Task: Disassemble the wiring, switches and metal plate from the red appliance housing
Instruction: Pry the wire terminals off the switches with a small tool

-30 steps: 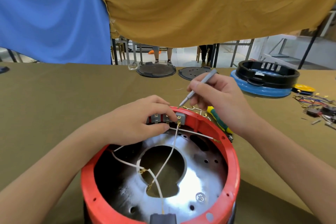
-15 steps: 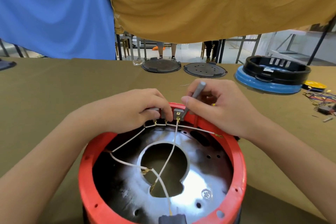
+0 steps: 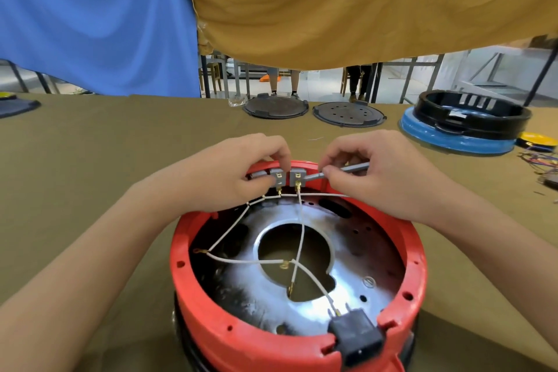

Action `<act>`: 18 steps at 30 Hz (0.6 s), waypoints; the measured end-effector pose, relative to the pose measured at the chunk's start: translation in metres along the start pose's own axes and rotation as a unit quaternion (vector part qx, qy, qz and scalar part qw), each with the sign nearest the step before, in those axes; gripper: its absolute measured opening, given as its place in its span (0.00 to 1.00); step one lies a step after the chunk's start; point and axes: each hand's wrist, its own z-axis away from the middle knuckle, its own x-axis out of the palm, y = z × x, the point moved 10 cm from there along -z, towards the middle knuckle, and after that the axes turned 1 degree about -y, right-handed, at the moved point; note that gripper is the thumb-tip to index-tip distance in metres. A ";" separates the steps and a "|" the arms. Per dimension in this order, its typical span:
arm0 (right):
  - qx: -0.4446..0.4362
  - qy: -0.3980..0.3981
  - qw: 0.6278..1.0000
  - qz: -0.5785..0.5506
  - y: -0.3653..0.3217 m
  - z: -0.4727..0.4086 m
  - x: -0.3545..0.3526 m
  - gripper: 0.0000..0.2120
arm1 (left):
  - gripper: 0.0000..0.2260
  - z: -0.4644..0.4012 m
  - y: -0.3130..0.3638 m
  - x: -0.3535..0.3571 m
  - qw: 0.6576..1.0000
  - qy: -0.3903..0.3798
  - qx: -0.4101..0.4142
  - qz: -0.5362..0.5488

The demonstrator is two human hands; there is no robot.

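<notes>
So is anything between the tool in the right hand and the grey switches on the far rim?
Nothing visible. The right hand holds the grey tool with its tip already at the right grey switch. The left hand pinches the neighbouring switch, beside the tool's path, not across it.

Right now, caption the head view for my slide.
Left hand pinches a grey switch on the red housing; right hand works a grey tool.

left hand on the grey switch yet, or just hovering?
Touching. The head view shows the left hand pinching the middle grey switch at the red housing rim, thumb below and fingers above, with no gap.
</notes>
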 end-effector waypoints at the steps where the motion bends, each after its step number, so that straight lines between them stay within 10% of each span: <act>1: 0.003 -0.006 1.000 0.012 0.001 0.000 0.001 0.05 | 0.08 0.000 0.001 0.002 1.000 -0.001 0.003 0.008; 18: 0.007 -0.008 1.000 0.017 0.000 -0.007 -0.007 0.02 | 0.13 -0.001 0.001 0.010 1.000 -0.017 -0.005 0.022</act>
